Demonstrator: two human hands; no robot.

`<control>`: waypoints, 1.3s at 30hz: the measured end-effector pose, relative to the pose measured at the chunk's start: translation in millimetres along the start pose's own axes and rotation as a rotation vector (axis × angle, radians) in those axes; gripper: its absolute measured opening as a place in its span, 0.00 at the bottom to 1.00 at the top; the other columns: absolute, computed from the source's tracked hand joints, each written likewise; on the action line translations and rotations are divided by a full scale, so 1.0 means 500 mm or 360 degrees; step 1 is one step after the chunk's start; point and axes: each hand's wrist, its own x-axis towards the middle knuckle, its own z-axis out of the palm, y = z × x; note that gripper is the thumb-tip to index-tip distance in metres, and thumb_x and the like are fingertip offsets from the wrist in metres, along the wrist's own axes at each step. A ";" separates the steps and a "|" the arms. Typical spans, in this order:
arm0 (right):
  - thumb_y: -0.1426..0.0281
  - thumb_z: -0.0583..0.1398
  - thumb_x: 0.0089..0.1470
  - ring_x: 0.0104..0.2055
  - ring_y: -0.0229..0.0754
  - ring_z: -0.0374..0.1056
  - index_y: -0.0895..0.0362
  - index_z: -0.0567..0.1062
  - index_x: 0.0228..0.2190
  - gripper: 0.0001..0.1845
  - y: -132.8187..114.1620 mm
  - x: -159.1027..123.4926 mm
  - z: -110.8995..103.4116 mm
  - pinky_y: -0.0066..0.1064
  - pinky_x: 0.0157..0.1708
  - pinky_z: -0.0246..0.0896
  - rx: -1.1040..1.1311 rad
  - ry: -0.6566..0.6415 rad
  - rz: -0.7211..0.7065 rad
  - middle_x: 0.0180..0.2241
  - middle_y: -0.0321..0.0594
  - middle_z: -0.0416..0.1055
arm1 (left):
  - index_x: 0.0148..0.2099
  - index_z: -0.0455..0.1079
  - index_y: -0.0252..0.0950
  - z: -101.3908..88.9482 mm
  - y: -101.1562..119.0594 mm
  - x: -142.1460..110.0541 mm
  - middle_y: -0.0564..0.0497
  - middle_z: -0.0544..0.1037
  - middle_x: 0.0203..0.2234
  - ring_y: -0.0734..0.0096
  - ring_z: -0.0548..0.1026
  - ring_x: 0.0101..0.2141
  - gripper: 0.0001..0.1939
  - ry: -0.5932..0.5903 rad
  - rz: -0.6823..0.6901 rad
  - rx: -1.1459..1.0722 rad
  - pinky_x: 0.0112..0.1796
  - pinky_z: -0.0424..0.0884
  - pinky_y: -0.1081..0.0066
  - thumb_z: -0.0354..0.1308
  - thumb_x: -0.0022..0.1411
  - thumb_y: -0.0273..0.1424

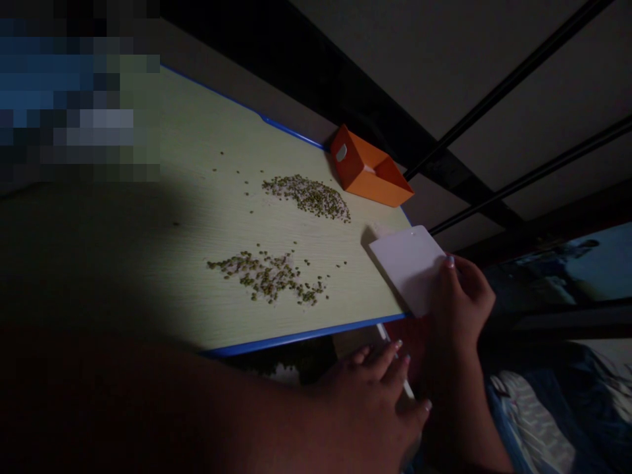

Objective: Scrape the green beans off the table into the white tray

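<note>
My right hand (467, 299) grips a flat white plastic scraper (409, 266) by one edge, thumb on top. The scraper's far edge is over the table (197, 204) near its blue rim, and a few pale grains lie beside it. Just off the table edge is my left hand (378, 382), palm down with fingers stretched out, by a thin white bar (384, 332); contact is unclear. Two spread piles of small green beans mixed with pale grains lie on the table: the far pile (309, 196) and the near pile (266, 273).
An open orange box (372, 171) stands at the table's far edge, close to the far pile. Several stray beans are scattered around. Black bars (494, 99) cross a pale wall behind. Dark blue cloth (553, 401) shows at lower right. The upper left corner is pixelated.
</note>
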 end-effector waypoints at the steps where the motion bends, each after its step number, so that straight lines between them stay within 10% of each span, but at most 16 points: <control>1: 0.57 0.67 0.45 0.26 0.37 0.60 0.59 0.80 0.30 0.17 -0.014 -0.014 -0.003 0.30 0.27 0.52 0.0020 -0.0016 0.0026 0.24 0.36 0.71 | 0.65 0.65 0.43 -0.001 0.000 0.001 0.33 0.64 0.67 0.41 0.59 0.68 0.26 0.0004 0.0008 0.0018 0.54 0.69 0.48 0.47 0.69 0.41; 12: 0.57 0.67 0.52 0.25 0.36 0.63 0.54 0.80 0.33 0.13 -0.091 -0.130 -0.008 0.28 0.26 0.56 0.0162 -0.0639 0.0127 0.26 0.35 0.73 | 0.61 0.70 0.42 -0.009 0.001 0.009 0.38 0.77 0.55 0.46 0.74 0.54 0.25 -0.0028 0.0020 0.0093 0.50 0.70 0.51 0.45 0.68 0.42; 32: 0.57 0.67 0.40 0.27 0.36 0.58 0.60 0.79 0.29 0.19 -0.003 -0.007 -0.021 0.29 0.26 0.51 0.0034 0.0148 0.0154 0.24 0.36 0.68 | 0.64 0.67 0.42 -0.031 0.009 0.015 0.31 0.63 0.67 0.39 0.60 0.67 0.24 -0.0162 -0.0020 0.0012 0.53 0.73 0.49 0.43 0.71 0.38; 39: 0.55 0.66 0.45 0.26 0.37 0.61 0.60 0.80 0.31 0.20 -0.010 -0.034 -0.037 0.29 0.25 0.52 -0.0068 0.0020 0.0031 0.25 0.38 0.71 | 0.65 0.66 0.42 -0.016 0.003 0.011 0.31 0.63 0.67 0.38 0.60 0.67 0.25 -0.0103 0.0003 0.0025 0.52 0.73 0.47 0.43 0.71 0.40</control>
